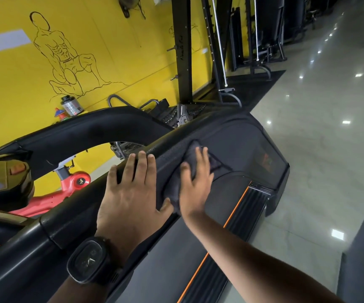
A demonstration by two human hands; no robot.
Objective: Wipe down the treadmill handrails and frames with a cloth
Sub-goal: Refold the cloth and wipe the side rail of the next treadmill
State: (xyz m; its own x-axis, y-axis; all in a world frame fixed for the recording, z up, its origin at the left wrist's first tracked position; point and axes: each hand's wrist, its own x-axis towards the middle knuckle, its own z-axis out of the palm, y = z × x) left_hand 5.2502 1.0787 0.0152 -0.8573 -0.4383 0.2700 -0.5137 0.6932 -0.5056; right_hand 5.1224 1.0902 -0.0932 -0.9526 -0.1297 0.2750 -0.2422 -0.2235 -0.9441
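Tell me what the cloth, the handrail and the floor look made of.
Cloth: soft napped fabric, likely microfibre or terry, dark grey; it folds and bunches under the right hand. Handrail: black matte plastic or rubbery coating, faintly grained. Floor: polished tile or stone, glossy; bright light spots reflect in it.

Cloth [195, 159] dark grey; handrail [71, 230] matte black; treadmill frame [240, 136] black with a thin orange stripe [227, 220] beside ribbed black trim. Wall [12, 79] bright yellow with a black line drawing [60, 51] of a muscular figure; bike [67, 190] red with a round black badge. Floor [307, 154] glossy pale grey with white light spots, watch [89, 261] black with pale hands, canister [71, 106] silver with a black lid.
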